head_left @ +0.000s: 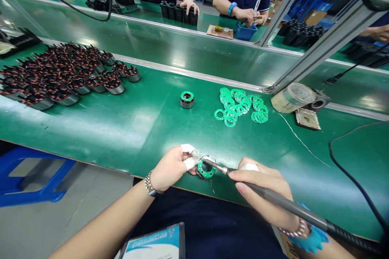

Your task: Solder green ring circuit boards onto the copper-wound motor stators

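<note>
Green ring-shaped circuit board (206,172) sits pinched in my left hand (172,168), white-taped fingertips (190,163) at its edge; my right hand (261,194) pinches a slim black soldering iron (291,206), its long shaft slanting in from the right, metal tip touching the ring.

A wound stator (206,168) sits in the left fingers (189,163), with the soldering iron (273,196) in the right fingers (243,175) touching it. Ahead on the worktop (121,129) lie a lone stator (187,99), circuit-board rings (240,105) to its right, and a stator heap (60,75) far left.
</note>
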`<state>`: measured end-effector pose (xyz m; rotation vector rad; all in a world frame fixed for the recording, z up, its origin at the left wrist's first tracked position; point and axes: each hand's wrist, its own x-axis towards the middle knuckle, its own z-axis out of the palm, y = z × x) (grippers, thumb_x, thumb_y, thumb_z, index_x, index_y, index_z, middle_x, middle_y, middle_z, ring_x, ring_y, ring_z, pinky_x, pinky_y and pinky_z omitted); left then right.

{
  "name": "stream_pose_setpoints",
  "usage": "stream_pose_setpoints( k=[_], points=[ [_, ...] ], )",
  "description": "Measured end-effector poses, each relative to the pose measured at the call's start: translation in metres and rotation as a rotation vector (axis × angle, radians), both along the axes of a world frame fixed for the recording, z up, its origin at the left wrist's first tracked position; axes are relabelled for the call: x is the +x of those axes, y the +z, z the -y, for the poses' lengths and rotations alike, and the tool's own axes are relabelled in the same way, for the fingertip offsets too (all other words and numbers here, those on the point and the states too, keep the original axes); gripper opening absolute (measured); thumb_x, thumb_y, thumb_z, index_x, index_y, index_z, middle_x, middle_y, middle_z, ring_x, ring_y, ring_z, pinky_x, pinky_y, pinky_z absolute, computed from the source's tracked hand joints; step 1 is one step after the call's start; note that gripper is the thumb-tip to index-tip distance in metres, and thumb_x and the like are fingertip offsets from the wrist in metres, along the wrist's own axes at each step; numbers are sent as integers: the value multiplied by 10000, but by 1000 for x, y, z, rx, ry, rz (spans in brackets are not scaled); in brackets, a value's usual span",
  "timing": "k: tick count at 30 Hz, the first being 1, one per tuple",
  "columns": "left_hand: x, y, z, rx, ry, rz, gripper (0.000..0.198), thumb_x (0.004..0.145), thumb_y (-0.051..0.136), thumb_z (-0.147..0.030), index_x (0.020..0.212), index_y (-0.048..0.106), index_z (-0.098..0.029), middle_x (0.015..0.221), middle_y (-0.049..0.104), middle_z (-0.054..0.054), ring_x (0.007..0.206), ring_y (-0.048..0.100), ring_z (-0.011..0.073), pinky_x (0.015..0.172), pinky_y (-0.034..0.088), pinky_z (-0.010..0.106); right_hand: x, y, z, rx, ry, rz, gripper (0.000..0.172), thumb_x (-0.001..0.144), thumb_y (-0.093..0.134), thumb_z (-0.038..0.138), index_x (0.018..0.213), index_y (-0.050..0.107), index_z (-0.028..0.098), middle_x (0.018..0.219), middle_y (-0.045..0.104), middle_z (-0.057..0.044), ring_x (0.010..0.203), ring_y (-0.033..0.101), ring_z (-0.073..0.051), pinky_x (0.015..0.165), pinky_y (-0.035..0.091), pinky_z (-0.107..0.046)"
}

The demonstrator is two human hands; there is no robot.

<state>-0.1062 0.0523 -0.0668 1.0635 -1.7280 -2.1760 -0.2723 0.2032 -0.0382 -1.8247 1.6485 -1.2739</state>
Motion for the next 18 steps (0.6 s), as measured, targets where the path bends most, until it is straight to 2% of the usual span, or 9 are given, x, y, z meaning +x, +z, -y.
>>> stream_pose_setpoints(
  k=[5, 9, 11, 13, 16, 18],
  points=[
    [-2, -2, 0, 17, -2, -11, 133, 690, 609, -235, 672, 524, -134, 565, 548, -31, 512, 539, 85, 556, 458, 211, -3, -4, 8, -31, -30, -79, 257, 801, 555, 149, 1044, 576, 229, 722, 613, -21, 639, 568, -140, 581, 458, -252],
    [1, -3, 1, -30, -51, -33, 125, 728, 584, -249, 716, 533, -136, 584, 550, -26, 526, 536, 88, 569, 469, 219, 1, -9, 27, 60, 111, -104, 295, 790, 582, 171, 1078, 526, 206, 916, 609, -58, 806, 582, -153, 728, 480, -262],
    [9, -4, 1, -147, -36, -43, 109, 752, 569, -249, 776, 553, -143, 623, 568, -11, 565, 555, 106, 597, 479, 238, 4, -12, 35, 107, 191, -112, 341, 781, 595, 188, 1108, 494, 195, 974, 591, -74, 871, 567, -163, 776, 475, -274],
    [19, -4, 0, -381, -48, -72, 96, 773, 555, -226, 832, 590, -159, 717, 607, 25, 664, 582, 133, 660, 481, 260, 5, -14, 39, 127, 209, -116, 333, 788, 588, 190, 1105, 485, 197, 939, 586, -62, 862, 560, -158, 773, 473, -269],
    [32, -5, -3, -682, -234, -171, 129, 786, 550, -178, 868, 648, -193, 855, 637, 62, 790, 588, 150, 736, 460, 264, 6, -17, 38, 148, 181, -110, 322, 798, 583, 215, 1102, 479, 202, 904, 570, -51, 820, 553, -152, 739, 474, -261],
    [34, -6, -6, -707, -320, -210, 126, 783, 563, -174, 856, 663, -199, 851, 639, 60, 786, 587, 145, 736, 456, 255, 8, -20, 34, 155, 151, -99, 335, 797, 584, 231, 1112, 472, 206, 921, 564, -57, 819, 549, -158, 733, 474, -268]
  ],
)
